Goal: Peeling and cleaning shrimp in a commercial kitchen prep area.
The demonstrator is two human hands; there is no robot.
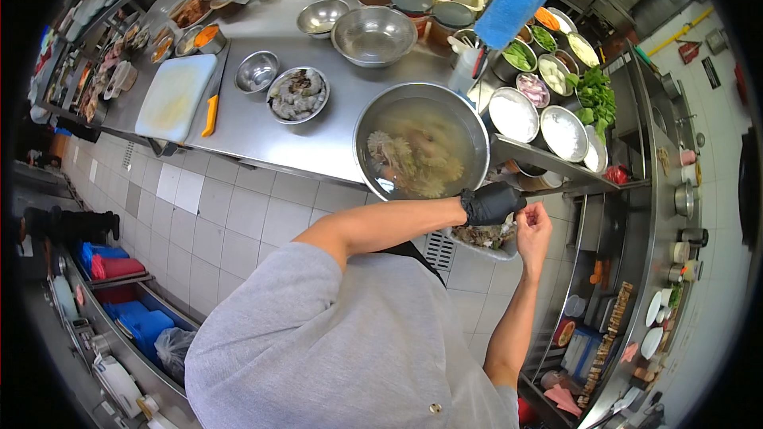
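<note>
My left hand, in a black glove, has its fingers curled and meets my bare right hand at the fingertips. The right thumb and fingers are pinched together. Whatever lies between the hands is too small or hidden to make out. Beneath them is a container of what look like prawn heads and shells. Just beyond my left wrist, a large steel bowl holds cloudy water with whole prawns in it. Farther left, a small steel bowl contains peeled grey prawns.
A white cutting board and a yellow-handled knife lie on the steel counter. A perforated steel bowl stands behind. At right are bowls of white powder and leafy greens. A blue cloth hangs overhead.
</note>
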